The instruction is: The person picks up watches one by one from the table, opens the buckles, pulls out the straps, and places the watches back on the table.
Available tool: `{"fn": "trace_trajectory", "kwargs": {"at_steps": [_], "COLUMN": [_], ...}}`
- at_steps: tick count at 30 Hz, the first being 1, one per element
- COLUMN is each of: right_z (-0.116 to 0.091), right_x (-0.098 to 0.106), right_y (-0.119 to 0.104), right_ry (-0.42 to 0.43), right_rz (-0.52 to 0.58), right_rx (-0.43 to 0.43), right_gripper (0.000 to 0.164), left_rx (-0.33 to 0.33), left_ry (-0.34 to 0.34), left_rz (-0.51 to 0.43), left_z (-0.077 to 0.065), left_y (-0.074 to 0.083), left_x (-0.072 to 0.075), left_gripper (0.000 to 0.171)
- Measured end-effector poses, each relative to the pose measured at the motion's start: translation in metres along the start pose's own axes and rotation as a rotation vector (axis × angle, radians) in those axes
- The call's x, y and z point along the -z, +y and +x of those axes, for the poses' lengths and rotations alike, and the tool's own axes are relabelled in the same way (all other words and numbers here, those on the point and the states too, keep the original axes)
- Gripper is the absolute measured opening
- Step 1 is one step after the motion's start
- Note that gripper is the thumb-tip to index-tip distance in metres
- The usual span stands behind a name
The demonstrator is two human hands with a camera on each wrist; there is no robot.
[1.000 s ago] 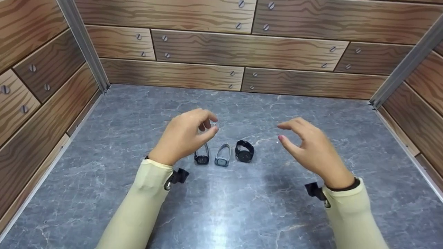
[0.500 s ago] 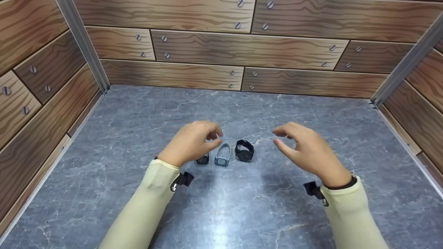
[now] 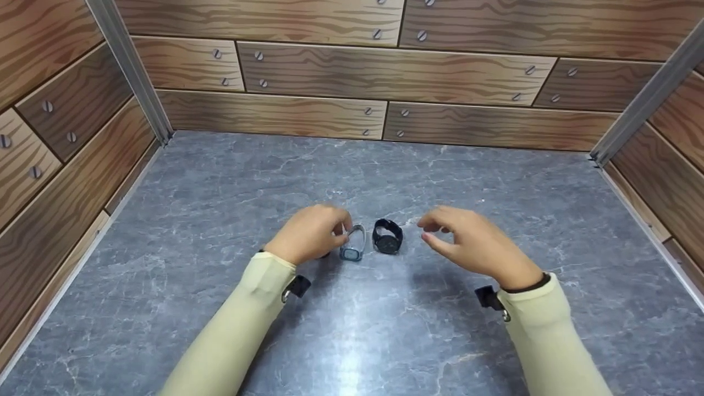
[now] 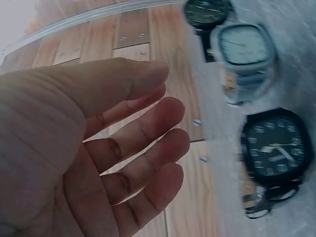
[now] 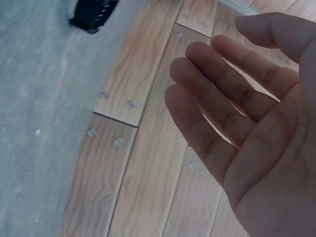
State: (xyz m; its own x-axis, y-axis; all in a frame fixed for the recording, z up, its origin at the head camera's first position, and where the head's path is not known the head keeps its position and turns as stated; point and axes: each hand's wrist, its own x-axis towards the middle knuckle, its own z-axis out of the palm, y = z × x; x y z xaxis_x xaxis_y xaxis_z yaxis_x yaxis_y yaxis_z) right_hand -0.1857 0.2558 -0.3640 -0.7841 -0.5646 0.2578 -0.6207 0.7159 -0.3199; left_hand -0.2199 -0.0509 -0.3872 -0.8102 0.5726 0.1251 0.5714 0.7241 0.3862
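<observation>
Three wristwatches lie in a row on the grey marbled tabletop (image 3: 231, 181). Leftmost is a black square-faced watch (image 4: 278, 147), almost wholly covered by my left hand (image 3: 308, 235) in the head view. Beside it lies a pale blue-grey watch (image 3: 351, 253), its strap looped up behind the dial. A black round-dialled watch (image 3: 388, 243) is at the right of the row. My left hand hovers over the left end, fingers loosely bent with nothing between them. My right hand (image 3: 476, 242) hovers right of the black round watch, its fingers relaxed and its palm holding nothing.
A wood-patterned panel (image 3: 308, 113) with printed screws rises behind the tabletop. Similar panels flank both sides, with grey metal posts (image 3: 137, 77) at the back corners. A small black device (image 3: 298, 286) is strapped at the left wrist, another (image 3: 487, 297) at the right.
My left hand has moved right and nearer, now covering most of the black square watch. My right hand has drifted left and nearer, towards the row. The watches lie as before.
</observation>
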Motion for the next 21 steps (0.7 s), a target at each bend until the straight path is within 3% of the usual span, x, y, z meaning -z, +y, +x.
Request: {"fn": "trace_trajectory", "kwargs": {"at_steps": [5,15,21], "right_z": [0.002,0.002,0.003], "right_x": [-0.005,-0.007,-0.008], "right_y": [0.004,0.008,0.008], "right_ry": [-0.055,-0.048,-0.070], "right_rz": [0.035,0.027,0.032], "right_rx": [-0.037,-0.019,-0.026], "right_gripper": [0.018,0.017,0.018], "left_rx": [0.004,0.000,-0.025], "left_ry": [-0.043,-0.114,-0.097], "left_rz": [0.002,-0.005,-0.020], "left_z": [0.004,0.008,0.006], "left_y": [-0.009,-0.015,-0.016], "left_x": [-0.011,-0.019,-0.022], "left_gripper": [0.014,0.012,0.009]}}
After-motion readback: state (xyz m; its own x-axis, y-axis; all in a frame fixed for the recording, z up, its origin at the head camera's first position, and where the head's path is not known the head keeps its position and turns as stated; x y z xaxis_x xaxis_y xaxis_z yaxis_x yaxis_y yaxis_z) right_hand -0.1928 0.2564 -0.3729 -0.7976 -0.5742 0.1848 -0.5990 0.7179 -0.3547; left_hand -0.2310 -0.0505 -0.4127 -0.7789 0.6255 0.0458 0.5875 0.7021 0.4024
